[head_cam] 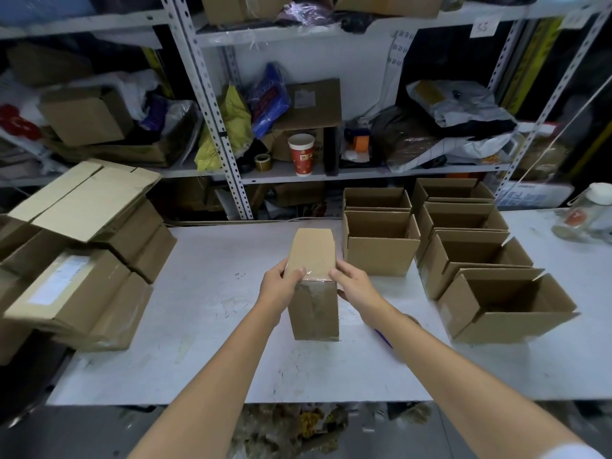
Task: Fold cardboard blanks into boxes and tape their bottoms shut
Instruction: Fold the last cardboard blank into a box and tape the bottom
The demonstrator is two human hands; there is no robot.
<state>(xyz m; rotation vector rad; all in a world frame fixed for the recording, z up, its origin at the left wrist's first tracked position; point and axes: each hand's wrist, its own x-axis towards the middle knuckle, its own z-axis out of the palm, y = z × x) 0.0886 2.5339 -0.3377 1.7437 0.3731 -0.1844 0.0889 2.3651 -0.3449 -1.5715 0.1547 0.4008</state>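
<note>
At frame centre, the left hand (280, 283) and right hand (351, 282) grip a taped box (314, 293) from either side. It stands on the white table (198, 293).

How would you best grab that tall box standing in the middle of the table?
Take the box by its two side walls near the top, coming in from left and right, as the left hand and right hand do. It stands upright with its top closed and taped, so there is no rim to hook, and both sides have room.
</note>
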